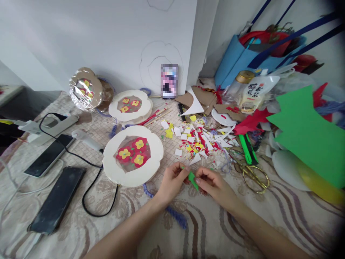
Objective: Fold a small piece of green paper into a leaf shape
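Between my two hands is a small piece of green paper (192, 179), pinched from both sides. My left hand (172, 180) grips its left edge with thumb and fingers, while my right hand (211, 183) holds its right side. Just left of my hands lies a cream flower-shaped frame (107, 162) with red and yellow paper flowers in its clear middle. Gold-handled scissors (256, 179) rest to the right of my right hand. Paper scraps (196, 140) in white, yellow and red are strewn beyond my fingertips. A blue yarn tassel (176, 217) shows under my left wrist.
Left are two phones (56, 201), a power strip (54, 129) and loose cables. A second flower frame (113, 102) and a wrapped one (74, 82) stand behind. On the right are a green cutter (246, 149), green paper sheet (309, 133), pouch (257, 91) and blue bag (231, 61).
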`<state>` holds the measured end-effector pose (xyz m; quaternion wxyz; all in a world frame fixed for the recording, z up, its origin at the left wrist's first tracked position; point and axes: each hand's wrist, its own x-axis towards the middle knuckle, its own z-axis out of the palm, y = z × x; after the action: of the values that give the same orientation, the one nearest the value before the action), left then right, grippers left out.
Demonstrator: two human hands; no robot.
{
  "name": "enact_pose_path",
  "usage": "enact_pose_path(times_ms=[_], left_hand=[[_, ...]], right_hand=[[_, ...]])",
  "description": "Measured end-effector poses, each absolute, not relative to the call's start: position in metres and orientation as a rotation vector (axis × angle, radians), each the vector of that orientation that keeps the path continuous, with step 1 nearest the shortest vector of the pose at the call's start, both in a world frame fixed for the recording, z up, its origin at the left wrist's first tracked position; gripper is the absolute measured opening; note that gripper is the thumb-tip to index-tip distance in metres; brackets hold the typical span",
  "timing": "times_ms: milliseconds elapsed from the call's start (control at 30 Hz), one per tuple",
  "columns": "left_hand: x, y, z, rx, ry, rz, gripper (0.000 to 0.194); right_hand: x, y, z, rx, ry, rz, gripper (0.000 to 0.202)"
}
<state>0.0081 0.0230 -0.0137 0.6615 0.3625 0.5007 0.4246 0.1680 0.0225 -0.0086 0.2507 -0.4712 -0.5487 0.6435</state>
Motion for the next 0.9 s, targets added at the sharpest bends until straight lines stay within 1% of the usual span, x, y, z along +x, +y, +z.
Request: enact_pose_path(times_ms=[433,900], left_hand=[[0.0058,0.022,-0.0122,0.937,1.144,0.94,0.025],[0.0074,0.0202,-0.0097,0.885,1.131,0.934,0.021]], right_hand=[[0.1677,0.0223,-0.0078,-1.249,-1.502,1.786,0.022],[0.1669,0.0224,-0.0075,-1.272,-1.524,1.771,0.018]])
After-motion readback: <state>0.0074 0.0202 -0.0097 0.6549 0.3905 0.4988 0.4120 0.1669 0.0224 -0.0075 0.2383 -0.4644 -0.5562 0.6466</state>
